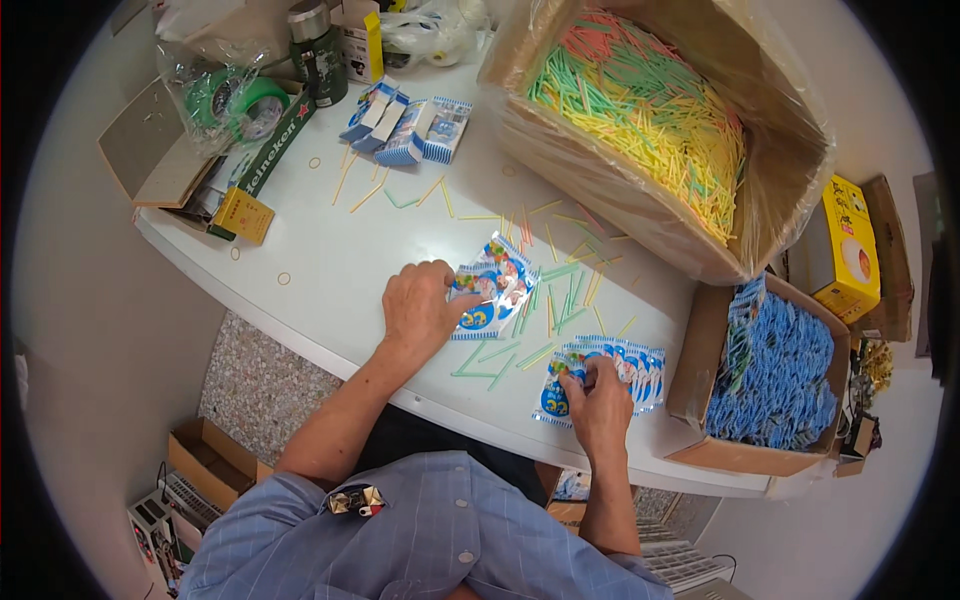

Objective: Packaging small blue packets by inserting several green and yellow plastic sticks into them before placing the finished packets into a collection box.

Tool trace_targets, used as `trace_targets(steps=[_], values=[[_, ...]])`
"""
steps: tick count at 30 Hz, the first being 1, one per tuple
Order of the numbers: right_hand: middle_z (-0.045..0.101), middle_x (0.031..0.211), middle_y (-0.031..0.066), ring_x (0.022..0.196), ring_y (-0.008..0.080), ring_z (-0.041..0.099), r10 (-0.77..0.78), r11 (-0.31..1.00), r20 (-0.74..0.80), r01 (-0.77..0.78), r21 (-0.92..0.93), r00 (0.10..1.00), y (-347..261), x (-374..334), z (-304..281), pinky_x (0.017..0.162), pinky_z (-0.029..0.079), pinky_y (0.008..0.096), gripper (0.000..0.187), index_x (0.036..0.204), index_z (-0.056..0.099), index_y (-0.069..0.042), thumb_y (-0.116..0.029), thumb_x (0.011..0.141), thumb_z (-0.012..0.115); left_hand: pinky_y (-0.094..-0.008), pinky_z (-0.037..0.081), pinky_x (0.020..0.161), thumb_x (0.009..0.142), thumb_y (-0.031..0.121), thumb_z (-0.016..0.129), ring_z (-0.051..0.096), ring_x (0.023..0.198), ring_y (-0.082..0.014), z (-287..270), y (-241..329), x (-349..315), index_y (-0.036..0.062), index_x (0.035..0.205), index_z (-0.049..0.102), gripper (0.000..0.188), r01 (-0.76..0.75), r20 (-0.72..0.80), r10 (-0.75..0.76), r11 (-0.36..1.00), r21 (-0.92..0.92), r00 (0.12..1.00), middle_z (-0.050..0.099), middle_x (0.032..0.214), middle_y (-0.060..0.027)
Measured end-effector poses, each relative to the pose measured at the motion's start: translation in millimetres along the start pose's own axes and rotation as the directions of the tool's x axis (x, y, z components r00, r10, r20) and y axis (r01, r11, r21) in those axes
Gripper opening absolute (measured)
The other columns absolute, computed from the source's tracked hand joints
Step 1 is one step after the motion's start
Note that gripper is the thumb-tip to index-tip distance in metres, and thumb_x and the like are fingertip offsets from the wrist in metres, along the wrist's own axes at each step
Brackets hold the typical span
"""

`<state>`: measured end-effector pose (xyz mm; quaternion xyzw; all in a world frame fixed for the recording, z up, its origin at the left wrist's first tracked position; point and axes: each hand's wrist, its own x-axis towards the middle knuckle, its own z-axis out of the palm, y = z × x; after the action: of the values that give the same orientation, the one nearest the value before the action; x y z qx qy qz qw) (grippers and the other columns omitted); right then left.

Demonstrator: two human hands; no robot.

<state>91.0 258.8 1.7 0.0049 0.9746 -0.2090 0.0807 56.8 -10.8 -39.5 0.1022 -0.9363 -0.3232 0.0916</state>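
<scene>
While the left hand [418, 308] lies at the left edge of a small group of blue-and-white packets [512, 272], its thumb extends across them and its fingers curl together; whether it grips from below, I cannot tell. The packets lie on the white table [330, 240], in front of the person. To their right and nearer the table's edge, the right hand [603, 405] bends thumb and forefinger toward each other over the left end of an overlapping row of similar packets [647, 375]; how firmly it pinches is unclear. Loose coloured sticks [556, 318] scatter between and beyond the hands. Behind them, a large plastic-lined box [600, 182] holds many more sticks. At the right, an open carton [745, 456] is filled with blue packets [770, 370].
</scene>
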Motion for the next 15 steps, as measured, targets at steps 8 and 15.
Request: trace_targets(steps=[8,15], values=[[0.068,0.091,0.0140,0.076,0.0227,0.066,-0.264,0.929,-0.402,0.343,0.137,0.877,-37,57,-65,0.065,0.051,0.0329,0.025,0.104,0.064,0.000,-0.014,0.087,0.076,-0.0384,0.044,0.055,0.076,0.020,0.083,0.057,0.059,-0.0254,1,-18,-9,0.0029,0.089,0.074,0.023,-0.095,-0.202,0.071,0.989,-0.114,0.977,0.062,0.066,-0.0113],[0.068,0.099,0.0191,0.095,0.0365,0.065,-0.711,0.700,-0.417,0.628,-0.340,0.566,-131,284,-137,0.080,0.052,0.0450,0.021,0.109,0.068,-0.001,-0.015,0.093,0.064,-0.0318,0.049,0.059,0.091,0.010,0.071,0.062,0.063,-0.0168,8,-21,0,0.0006,0.094,0.073,0.010,-0.171,-0.311,0.069,0.934,-0.313,0.948,0.069,0.074,-0.0113]])
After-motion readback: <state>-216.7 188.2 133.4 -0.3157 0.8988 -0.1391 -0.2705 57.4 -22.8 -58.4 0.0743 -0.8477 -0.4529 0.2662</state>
